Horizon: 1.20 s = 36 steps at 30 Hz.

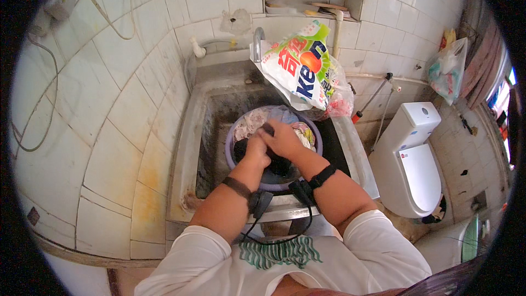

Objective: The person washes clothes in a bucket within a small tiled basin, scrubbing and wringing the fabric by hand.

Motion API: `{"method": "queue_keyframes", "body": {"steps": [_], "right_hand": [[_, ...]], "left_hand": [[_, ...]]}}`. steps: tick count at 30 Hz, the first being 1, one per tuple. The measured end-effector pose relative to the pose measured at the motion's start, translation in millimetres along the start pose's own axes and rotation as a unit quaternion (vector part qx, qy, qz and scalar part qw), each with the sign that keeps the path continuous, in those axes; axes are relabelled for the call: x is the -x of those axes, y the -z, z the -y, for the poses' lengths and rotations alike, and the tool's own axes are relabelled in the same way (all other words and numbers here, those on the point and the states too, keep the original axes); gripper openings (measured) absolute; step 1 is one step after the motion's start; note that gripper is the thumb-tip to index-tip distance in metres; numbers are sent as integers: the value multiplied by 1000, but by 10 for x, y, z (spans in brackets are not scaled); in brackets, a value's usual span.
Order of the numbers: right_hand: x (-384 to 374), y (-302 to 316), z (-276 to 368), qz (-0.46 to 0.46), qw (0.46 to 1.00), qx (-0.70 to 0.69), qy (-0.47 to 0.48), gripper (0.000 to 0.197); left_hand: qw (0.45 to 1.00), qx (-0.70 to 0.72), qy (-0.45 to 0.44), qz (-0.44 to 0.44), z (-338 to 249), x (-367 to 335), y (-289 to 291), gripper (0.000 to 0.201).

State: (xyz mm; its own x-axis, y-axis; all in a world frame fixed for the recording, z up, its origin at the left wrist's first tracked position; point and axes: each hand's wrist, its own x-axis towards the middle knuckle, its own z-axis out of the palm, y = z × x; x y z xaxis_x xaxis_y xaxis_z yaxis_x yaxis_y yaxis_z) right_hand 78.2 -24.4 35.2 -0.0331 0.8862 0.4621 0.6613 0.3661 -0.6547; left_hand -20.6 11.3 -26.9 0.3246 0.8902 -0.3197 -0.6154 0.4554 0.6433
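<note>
A pale purple basin (319, 141) sits inside the metal sink, with wet laundry in it. My left hand (257, 149) and my right hand (284, 140) meet above its middle, both closed around a dark cloth (280, 165). A bit of this cloth pokes out above the fingers; the rest hangs down into the basin. Beyond my hands lie pinkish-white garments (251, 123), and a patterned light cloth (304, 133) is bunched at the right side. Most of what is under my hands stays hidden.
The worn sink (181, 178) surrounds the basin. A printed white-and-green plastic bag (298, 68) leans by the faucet (258, 37) at the back right corner. A white toilet (419, 178) stands to the right. Black devices (261, 204) joined by a cable hang at my forearm straps.
</note>
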Motion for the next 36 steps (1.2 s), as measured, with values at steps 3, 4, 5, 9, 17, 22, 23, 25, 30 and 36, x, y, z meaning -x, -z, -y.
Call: {"method": "queue_keyframes", "body": {"steps": [3, 4, 5, 9, 17, 22, 23, 25, 30, 36], "right_hand": [[27, -8, 90, 65, 994, -25, 79, 31], [12, -24, 31, 42, 998, -25, 46, 31], [0, -36, -18, 19, 999, -25, 15, 31], [-74, 8, -545, -41, 988, 15, -150, 43], [-7, 79, 61, 21, 999, 24, -26, 37], [-66, -31, -288, 8, 999, 21, -36, 41], [-89, -12, -331, -31, 996, 25, -81, 43], [-86, -4, -383, -53, 988, 46, -137, 44], [-119, 28, -673, -53, 986, -3, -158, 48], [-178, 296, -625, -152, 869, -382, -276, 45]], "left_hand": [[995, 87, 32, 36, -31, -55, 74, 40], [998, 48, 22, 16, -30, 42, -42, 39], [1000, 10, 12, -5, -21, 93, -129, 39], [989, -140, -3, -53, -139, 545, -714, 42], [999, 0, 22, -35, -101, 232, -306, 37], [999, -3, 41, 3, -7, 105, -305, 38], [997, -42, 54, -40, -65, 211, -397, 38], [997, -51, 55, -17, -116, 299, -436, 42], [991, -131, 30, -2, -212, 416, -486, 48], [892, -437, -117, -6, -366, 280, -244, 57]]}}
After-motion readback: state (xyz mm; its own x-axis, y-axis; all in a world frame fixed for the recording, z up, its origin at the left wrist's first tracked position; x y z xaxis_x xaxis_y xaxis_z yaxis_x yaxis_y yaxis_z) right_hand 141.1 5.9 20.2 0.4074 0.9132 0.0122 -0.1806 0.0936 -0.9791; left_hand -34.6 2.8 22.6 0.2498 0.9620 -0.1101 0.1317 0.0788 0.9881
